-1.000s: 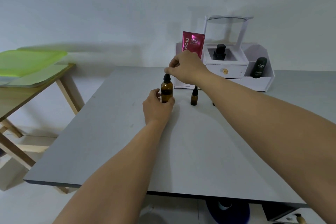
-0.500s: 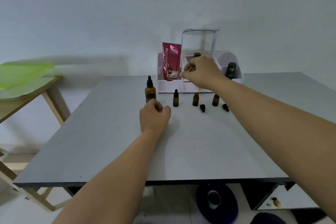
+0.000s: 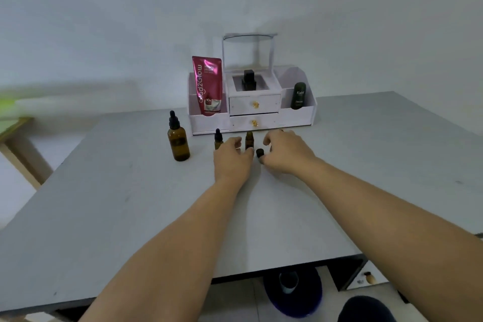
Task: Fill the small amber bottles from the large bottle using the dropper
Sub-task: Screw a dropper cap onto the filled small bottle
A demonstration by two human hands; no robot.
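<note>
The large amber bottle stands capped with its black dropper at the left of the grey table. One small capped amber bottle stands partly behind my left hand. My left hand curls round the base of an uncapped small amber bottle, thumb in front of it. A loose black cap lies on the table between my hands. My right hand hovers beside the cap with loosely curled fingers, its thumb close to the cap. Anything behind the right hand is hidden.
A white organiser with two drawers stands at the table's back edge and holds a pink tube, a black bottle and a dark green bottle. A wooden table stands at the left.
My left hand moved right from beside the large bottle to the uncapped small bottle. My right hand came down from near the organiser to the table beside the loose cap.
</note>
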